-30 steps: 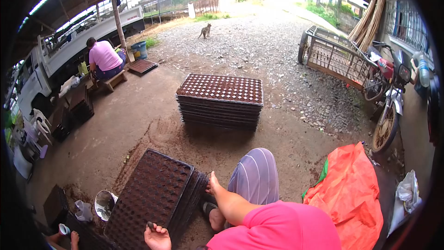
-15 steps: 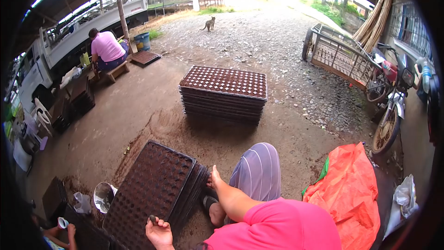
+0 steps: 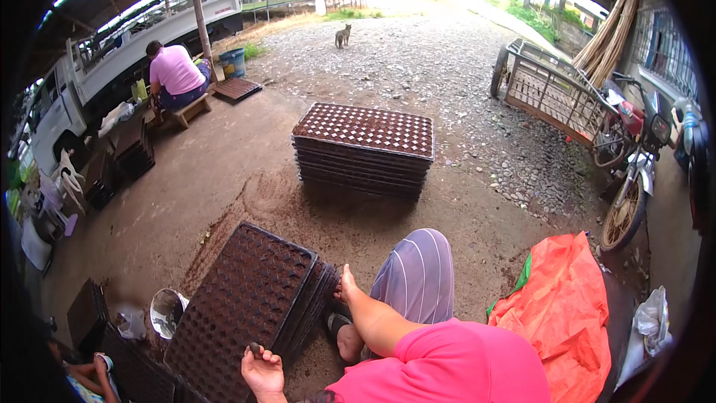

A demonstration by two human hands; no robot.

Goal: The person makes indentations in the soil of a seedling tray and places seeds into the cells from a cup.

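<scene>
A stack of dark seedling trays [image 3: 242, 306] lies tilted on the ground in front of me. My left hand [image 3: 262, 372] is at the stack's near edge, pinching a small dark lump [image 3: 255, 348] between its fingertips. Reaching out from a pink sleeve, my right hand [image 3: 346, 283] holds the stack's right edge with the thumb up and the fingers hidden behind the trays. My knee in striped purple trousers [image 3: 416, 276] is just right of that hand.
A taller stack of filled trays [image 3: 364, 148] stands ahead. An orange tarp [image 3: 567, 313], a motorcycle [image 3: 634, 172] and a cart [image 3: 548, 89] are at the right. A person in pink [image 3: 175, 75] sits by a white truck [image 3: 82, 89]. Nearby are a metal bowl [image 3: 165, 312] and another person's hand [image 3: 98, 369].
My left hand has shifted slightly right and lower with the dark lump. My right hand stays on the tray edge. The view has tilted a little.
</scene>
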